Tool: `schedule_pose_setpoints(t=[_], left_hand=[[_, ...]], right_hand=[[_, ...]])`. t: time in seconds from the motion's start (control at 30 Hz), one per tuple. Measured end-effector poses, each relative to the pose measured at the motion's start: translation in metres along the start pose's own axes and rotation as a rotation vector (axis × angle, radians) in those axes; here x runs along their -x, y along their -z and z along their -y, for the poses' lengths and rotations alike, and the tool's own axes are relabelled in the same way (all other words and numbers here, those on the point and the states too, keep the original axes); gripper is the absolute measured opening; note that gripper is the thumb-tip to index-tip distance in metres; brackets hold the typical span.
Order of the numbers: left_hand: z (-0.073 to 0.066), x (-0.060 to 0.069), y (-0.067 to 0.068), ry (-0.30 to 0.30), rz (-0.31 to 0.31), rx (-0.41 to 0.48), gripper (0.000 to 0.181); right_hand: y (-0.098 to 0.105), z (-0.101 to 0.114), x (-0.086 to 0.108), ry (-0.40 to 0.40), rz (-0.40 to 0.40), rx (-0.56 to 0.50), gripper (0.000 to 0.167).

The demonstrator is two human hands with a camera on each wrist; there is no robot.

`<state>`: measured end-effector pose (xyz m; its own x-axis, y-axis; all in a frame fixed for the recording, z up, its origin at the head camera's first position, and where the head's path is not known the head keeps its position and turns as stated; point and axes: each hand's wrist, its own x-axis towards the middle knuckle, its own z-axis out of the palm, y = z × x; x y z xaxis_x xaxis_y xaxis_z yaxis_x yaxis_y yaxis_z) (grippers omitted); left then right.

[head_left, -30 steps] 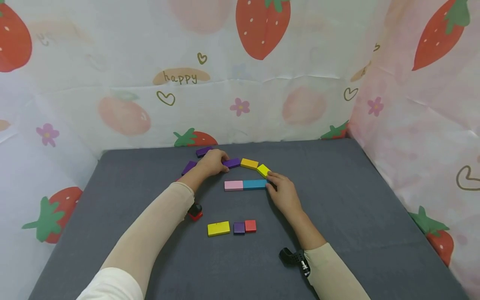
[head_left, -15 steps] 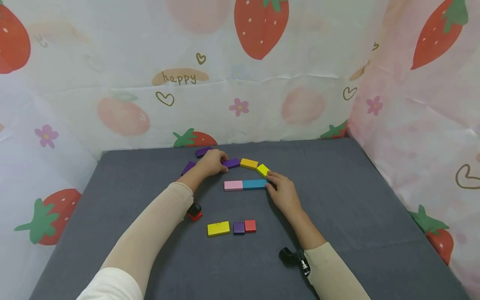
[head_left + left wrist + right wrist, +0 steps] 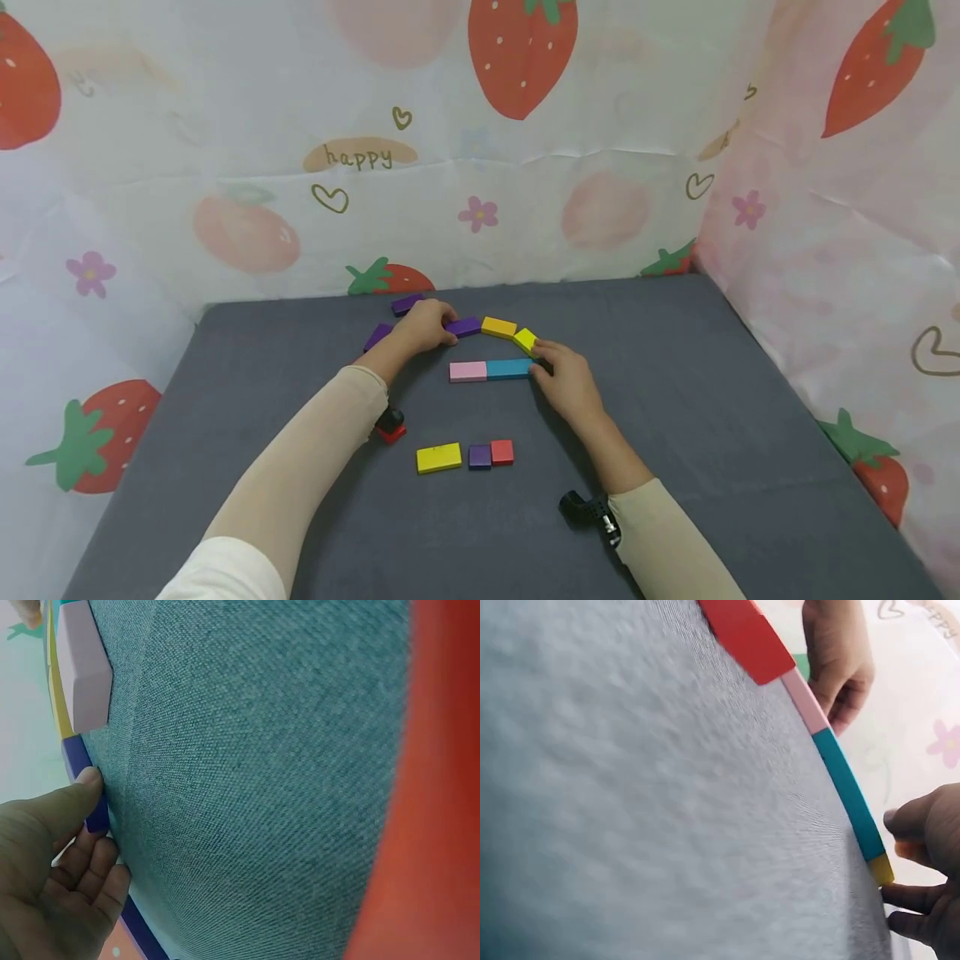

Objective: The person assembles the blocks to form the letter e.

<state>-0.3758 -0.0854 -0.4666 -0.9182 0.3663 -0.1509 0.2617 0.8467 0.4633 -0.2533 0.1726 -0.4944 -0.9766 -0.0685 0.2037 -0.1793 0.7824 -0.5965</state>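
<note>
At the back of the table, my left hand [image 3: 426, 325] pinches the left end of a purple block [image 3: 463, 327]. The left wrist view shows the thumb on that purple block [image 3: 77, 756] and the other fingers curled behind it. An orange-yellow block [image 3: 498, 327] and a yellow block [image 3: 525, 340] continue the curve rightward. My right hand [image 3: 570, 383] has its fingertips at the yellow block's right end, its thumb beside the blue block [image 3: 509, 369]. In the right wrist view, this hand [image 3: 930, 862] has thumb and fingers spread apart. A pink block [image 3: 468, 372] touches the blue one.
Two more purple blocks [image 3: 407, 304] [image 3: 377, 336] lie behind and left of my left hand. Nearer the front are a yellow block [image 3: 438, 457], a small purple block [image 3: 480, 457] and a red one [image 3: 502, 452]. Another red block [image 3: 392, 434] is partly hidden by my left wrist camera.
My right hand has shifted very slightly left and away from me, its fingertips now farther over the yellow block's end. My left hand keeps its hold on the purple block.
</note>
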Motion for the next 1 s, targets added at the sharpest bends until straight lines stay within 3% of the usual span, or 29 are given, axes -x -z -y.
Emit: schedule_pose_setpoints(t=[0.3, 0.5, 0.83, 1.0], left_hand=[[-0.002, 0.001, -0.002, 0.011, -0.013, -0.003, 0.040], [-0.001, 0.001, -0.002, 0.003, -0.033, -0.002, 0.040], [-0.001, 0.003, -0.003, -0.009, -0.035, -0.011, 0.039], [-0.002, 0.006, -0.003, -0.010, -0.039, -0.022, 0.040]], right_hand=[[0.012, 0.016, -0.022, -0.019, 0.016, 0.094, 0.038], [0.015, 0.033, -0.049, 0.069, 0.055, 0.122, 0.033], [-0.003, 0.046, -0.089, 0.190, 0.162, 0.118, 0.029], [-0.015, 0.048, -0.103, 0.201, 0.208, 0.142, 0.028]])
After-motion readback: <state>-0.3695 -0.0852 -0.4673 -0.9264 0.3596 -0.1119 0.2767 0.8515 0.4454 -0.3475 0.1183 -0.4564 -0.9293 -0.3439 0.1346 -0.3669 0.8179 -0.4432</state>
